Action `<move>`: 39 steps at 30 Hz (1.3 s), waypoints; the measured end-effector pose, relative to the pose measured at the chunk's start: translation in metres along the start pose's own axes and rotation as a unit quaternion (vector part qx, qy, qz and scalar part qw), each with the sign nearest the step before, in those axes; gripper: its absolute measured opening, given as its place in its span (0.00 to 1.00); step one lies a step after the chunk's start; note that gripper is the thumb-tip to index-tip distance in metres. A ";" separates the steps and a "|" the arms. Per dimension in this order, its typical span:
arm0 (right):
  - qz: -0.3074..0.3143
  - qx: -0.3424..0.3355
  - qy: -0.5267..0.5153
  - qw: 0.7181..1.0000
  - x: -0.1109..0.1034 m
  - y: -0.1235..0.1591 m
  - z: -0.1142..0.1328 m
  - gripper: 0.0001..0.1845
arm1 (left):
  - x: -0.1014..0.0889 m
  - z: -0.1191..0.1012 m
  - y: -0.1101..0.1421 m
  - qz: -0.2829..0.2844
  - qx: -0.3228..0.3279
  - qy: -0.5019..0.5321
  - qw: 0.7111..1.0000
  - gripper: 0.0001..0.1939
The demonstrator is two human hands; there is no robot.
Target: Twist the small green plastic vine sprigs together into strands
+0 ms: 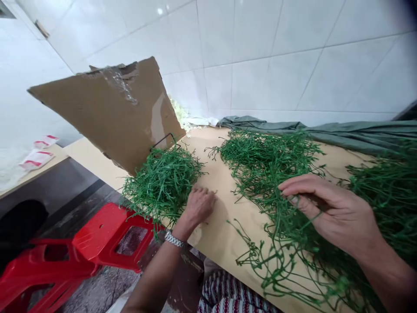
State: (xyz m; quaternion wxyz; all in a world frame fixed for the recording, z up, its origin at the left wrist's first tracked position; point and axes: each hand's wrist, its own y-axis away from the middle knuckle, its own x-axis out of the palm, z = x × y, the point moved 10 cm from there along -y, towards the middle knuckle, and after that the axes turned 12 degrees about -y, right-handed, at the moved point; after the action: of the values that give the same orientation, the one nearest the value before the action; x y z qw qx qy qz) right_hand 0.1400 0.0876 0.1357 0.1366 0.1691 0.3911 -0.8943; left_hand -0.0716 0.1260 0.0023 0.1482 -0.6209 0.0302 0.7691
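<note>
Three heaps of green plastic-looking stems lie along the bench (220, 221): a compact left heap (163, 180), a looser middle heap (270, 161) and a dark right heap (387, 195). Loose stems trail from the middle heap toward the near edge. The left hand (201, 204), with a watch (174, 239) at its wrist, rests on the bench just beside the left heap, fingers curled under; whether they hold anything, I cannot tell. The right hand (339, 213) is over the middle heap, thumb and forefinger drawn close in a pinch; I cannot tell if a stem is caught between them. The step in hand looks like fine fingertip handling of stems. Drawing one out would call for a light pinch and a slow pull, as they look tangled. A cardboard sheet (110, 113) leans up behind the left heap.
</note>
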 end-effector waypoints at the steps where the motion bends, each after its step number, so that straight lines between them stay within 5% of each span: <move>1: 0.004 -0.005 0.002 1.000 0.001 0.000 0.002 0.07 | 0.002 0.007 0.005 -0.003 0.000 -0.005 1.000 0.12; 8: -0.022 -0.015 -0.013 1.000 -0.005 -0.004 0.009 0.07 | 0.007 0.050 0.012 -0.067 -0.018 0.004 0.998 0.12; 12: -0.019 -0.027 -0.001 0.999 0.000 -0.005 0.010 0.07 | -0.023 0.023 0.006 -0.132 0.032 0.088 0.987 0.11; 15: -0.009 -0.026 0.007 1.000 0.007 -0.003 0.008 0.08 | -0.068 -0.005 0.011 -0.192 0.066 0.230 0.952 0.08; 17: -0.002 -0.034 0.015 0.999 0.015 -0.002 0.009 0.10 | -0.088 -0.021 0.013 -0.181 0.056 0.340 0.921 0.07; 20: 0.010 -0.060 0.026 0.998 0.028 0.001 0.014 0.11 | -0.089 -0.043 0.007 -0.082 -0.012 0.514 0.854 0.09; 23: 0.012 -0.101 0.049 0.994 0.039 0.007 0.019 0.13 | -0.071 -0.066 0.001 -0.001 -0.064 0.697 0.714 0.07; 26: 0.006 -0.138 0.098 0.986 0.044 0.015 0.020 0.14 | -0.053 -0.064 -0.003 -0.017 -0.135 0.808 0.573 0.06; 28: 0.003 -0.148 0.142 0.979 0.046 0.019 0.017 0.13 | -0.049 -0.055 -0.004 -0.044 -0.158 0.821 0.547 0.06; 33: 0.034 -0.122 0.214 0.969 0.054 0.022 0.008 0.11 | -0.057 -0.034 -0.011 -0.097 -0.172 0.795 0.573 0.06; 39: 0.135 -0.016 0.191 0.972 0.056 0.029 -0.004 0.10 | -0.064 -0.050 -0.019 -0.053 -0.096 0.621 0.776 0.03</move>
State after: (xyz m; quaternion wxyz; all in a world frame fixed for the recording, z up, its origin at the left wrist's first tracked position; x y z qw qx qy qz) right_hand 0.1012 0.0649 0.0914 0.1816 0.3862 0.3977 -0.8122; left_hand -0.0079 0.1200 0.0555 0.0773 -0.9753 0.0088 0.2070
